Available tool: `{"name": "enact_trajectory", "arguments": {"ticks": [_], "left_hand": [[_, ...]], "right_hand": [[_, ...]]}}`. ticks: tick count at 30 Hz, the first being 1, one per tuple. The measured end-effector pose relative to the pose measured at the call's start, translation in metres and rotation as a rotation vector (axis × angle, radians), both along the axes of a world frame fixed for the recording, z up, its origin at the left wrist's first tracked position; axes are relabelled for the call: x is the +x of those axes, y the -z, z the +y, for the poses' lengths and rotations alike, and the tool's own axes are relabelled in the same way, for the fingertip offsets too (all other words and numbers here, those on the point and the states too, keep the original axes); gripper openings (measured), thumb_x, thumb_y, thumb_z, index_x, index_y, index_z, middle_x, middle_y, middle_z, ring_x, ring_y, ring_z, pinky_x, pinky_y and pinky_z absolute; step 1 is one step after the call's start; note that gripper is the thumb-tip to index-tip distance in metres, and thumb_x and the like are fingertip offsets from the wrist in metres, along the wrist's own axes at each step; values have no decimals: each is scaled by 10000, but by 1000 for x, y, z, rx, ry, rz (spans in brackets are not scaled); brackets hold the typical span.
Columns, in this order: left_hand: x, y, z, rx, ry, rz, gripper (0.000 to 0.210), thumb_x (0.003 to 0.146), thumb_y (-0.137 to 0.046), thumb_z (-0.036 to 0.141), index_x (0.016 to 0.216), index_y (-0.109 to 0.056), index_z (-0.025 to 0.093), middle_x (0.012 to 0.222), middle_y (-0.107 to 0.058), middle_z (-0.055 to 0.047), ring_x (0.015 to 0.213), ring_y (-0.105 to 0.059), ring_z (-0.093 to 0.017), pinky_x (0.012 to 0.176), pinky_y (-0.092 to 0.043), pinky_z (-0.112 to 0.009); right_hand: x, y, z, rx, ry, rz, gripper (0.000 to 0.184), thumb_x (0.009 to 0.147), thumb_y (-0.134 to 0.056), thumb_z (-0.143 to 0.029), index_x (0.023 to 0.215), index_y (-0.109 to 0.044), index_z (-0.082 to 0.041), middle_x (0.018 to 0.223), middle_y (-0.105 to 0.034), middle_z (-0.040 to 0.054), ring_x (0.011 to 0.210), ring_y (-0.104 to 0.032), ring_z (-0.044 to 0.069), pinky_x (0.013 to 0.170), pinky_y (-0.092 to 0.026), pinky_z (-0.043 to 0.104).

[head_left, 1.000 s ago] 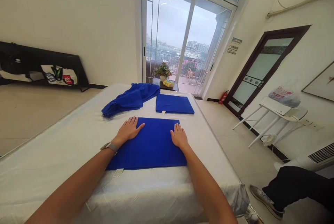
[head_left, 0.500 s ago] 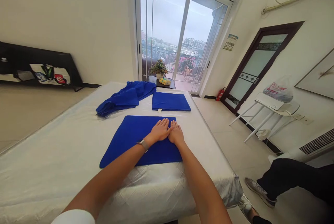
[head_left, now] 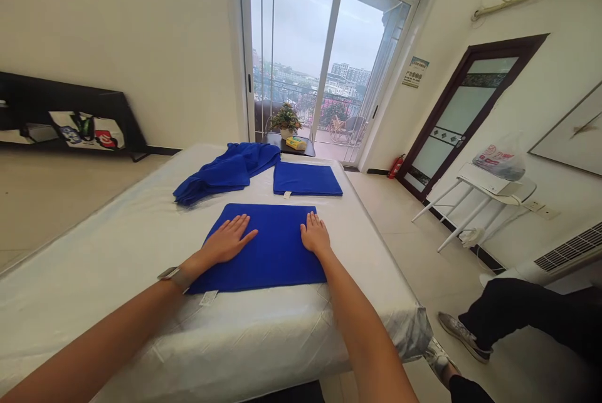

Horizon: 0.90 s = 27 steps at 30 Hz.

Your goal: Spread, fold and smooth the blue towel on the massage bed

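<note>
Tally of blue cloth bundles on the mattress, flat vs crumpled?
Flat: 2 (near bundle under the left hand and right hand; far bundle)
Crumpled: 1 (loose heap, pieces inside not countable)
Total: 3

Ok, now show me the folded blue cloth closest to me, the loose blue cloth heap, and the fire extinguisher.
Closest folded blue cloth [head_left: 271, 249]: head view, middle of its top face.
Loose blue cloth heap [head_left: 226, 171]: head view, middle of the heap.
Fire extinguisher [head_left: 396, 167]: head view, its red body.
</note>
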State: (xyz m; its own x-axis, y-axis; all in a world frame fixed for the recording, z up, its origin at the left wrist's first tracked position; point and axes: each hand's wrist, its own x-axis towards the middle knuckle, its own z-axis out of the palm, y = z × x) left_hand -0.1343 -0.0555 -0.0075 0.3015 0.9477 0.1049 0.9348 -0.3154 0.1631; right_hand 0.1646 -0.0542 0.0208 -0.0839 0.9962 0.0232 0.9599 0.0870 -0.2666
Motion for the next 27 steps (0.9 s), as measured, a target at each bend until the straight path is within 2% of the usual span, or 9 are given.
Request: {"name": "enact_trajectory", "arguments": {"ticks": [3,7,10,13,15,18,21,24,27], "left_hand": [[-25,-4,-14,-21,-60,3,892,944,-137,693,1572,-242,69,1650,-238,-128,1534,-197,-273,1243,-171,-453],[-25,-8,-22,-29,-63,6,918,938,-123,694,1558,-257,29,1643,-248,-157,1532,-201,-285,1241,-178,-464],[-27,-6,-20,-8,-60,10,909,940,-138,685,1552,-275,28,1634,-267,-170,1523,-228,-296,1229,-208,-473],[-29,-5,-15,17,-45,44,901,938,-159,685,1545,-305,35,1618,-302,-182,1509,-268,-306,1215,-232,-479],[-20,-8,-14,46,-29,73,912,935,-154,691,1532,-331,25,1605,-325,-198,1507,-272,-314,1214,-223,-482],[26,-18,-19,78,43,47,898,953,-129,682,1529,-337,25,1600,-331,-205,1510,-263,-308,1213,-223,-476],[97,-28,-31,41,254,-26,830,986,-108,646,1542,-335,74,1599,-341,-176,1505,-285,-269,1214,-233,-436],[159,-31,-40,52,413,-79,793,1002,-103,622,1548,-329,94,1614,-315,-156,1517,-253,-236,1230,-202,-404],[181,-27,-43,21,424,-99,791,1005,-86,615,1556,-305,92,1617,-314,-146,1519,-246,-220,1239,-183,-395]], "right_hand": [[-2,-3,-2,18,8,-11,641,1038,-189,-390,1586,-238,-60,1659,-187,95,1534,-146,184,1234,-102,358],[-3,-9,-15,121,61,-42,595,1031,-225,-308,1554,-326,-41,1628,-284,131,1519,-206,217,1231,-113,386],[1,-13,-36,192,65,-69,584,1026,-239,-277,1545,-340,-28,1619,-301,149,1520,-204,231,1234,-98,405],[7,-15,-62,145,20,-47,606,1036,-231,-330,1558,-310,-32,1630,-267,137,1523,-197,231,1233,-132,407],[10,-13,-77,98,-16,-19,630,1042,-216,-381,1568,-288,-42,1639,-243,125,1526,-187,225,1234,-147,401],[11,-7,-90,43,-37,14,654,1045,-197,-416,1576,-261,-39,1645,-223,121,1529,-176,224,1239,-138,397],[11,-4,-94,26,-28,15,653,1043,-197,-405,1575,-256,-32,1647,-216,128,1530,-174,226,1242,-122,394],[11,-6,-94,23,-36,-12,629,1027,-241,-341,1587,-233,-55,1656,-191,105,1535,-149,213,1240,-116,378],[12,-9,-95,11,-51,-27,629,1009,-268,-290,1599,-202,-84,1663,-171,72,1537,-133,202,1239,-118,368]]}}
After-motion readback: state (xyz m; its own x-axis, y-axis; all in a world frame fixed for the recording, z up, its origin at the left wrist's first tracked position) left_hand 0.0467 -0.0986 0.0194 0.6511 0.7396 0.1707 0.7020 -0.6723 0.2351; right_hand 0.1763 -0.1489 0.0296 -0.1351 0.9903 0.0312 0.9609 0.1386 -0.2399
